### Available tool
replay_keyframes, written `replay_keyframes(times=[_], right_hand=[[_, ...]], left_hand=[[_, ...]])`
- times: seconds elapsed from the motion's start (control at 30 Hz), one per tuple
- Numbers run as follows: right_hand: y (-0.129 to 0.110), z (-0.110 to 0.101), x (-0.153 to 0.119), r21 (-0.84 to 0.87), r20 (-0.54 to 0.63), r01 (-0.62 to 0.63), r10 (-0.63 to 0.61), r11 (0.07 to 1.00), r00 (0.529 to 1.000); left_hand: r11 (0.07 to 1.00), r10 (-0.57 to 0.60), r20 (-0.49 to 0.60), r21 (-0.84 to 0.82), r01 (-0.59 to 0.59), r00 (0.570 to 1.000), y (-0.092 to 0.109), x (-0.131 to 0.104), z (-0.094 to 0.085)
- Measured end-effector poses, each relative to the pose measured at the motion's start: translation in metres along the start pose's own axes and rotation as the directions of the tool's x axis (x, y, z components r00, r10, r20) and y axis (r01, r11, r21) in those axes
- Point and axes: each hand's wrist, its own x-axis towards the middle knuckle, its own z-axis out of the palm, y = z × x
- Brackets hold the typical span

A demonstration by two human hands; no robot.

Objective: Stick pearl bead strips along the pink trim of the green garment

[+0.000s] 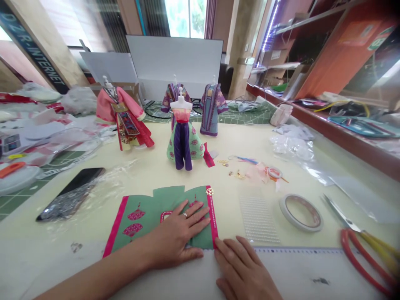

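Observation:
A green doll-garment piece point(150, 204) with pink edge strips and pink fan motifs lies flat before me. My left hand point(179, 233), with a ring on one finger, rests on it with fingers stretched out. White beads run down its right pink strip point(213, 212), topped by a gold flower-shaped ornament point(210, 191). My right hand point(242, 266) lies flat at that strip's lower corner, fingertips touching it. Under the right hand runs a white ruler-edged strip point(300, 251). A sheet of stick-on pearls point(259, 218) lies just beyond my right hand.
Dressed doll forms point(181, 137) stand at the back. A tape roll point(301, 212) and red-and-yellow scissors point(359, 233) lie at right. Gold charms point(239, 175) and a pink fabric scrap point(208, 156) sit mid-table. A phone point(71, 191) under clear plastic is at left.

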Motion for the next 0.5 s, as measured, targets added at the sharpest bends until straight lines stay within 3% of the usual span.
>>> replay_keyframes(times=[0.1,0.23,0.33,0.5], right_hand=[[-0.004,0.005,0.0,0.034,-0.029,-0.062,0.063,0.997,0.998],[-0.006,0.004,0.001,0.014,-0.01,-0.004,0.004,1.0,1.0],[-0.009,0.005,-0.002,0.031,-0.042,-0.055,0.056,0.998,0.998],[0.003,-0.017,-0.014,0.009,0.011,-0.005,0.005,1.0,1.0]], left_hand=[[1.0,-0.003,0.011,0.0,0.003,1.0,0.0,0.001,-0.002],[1.0,-0.026,0.011,0.011,0.025,1.0,-0.001,0.003,-0.004],[0.999,-0.023,0.041,0.03,0.022,0.999,-0.004,0.004,0.002],[1.0,-0.002,-0.017,0.014,0.002,1.0,-0.007,0.002,0.008]])
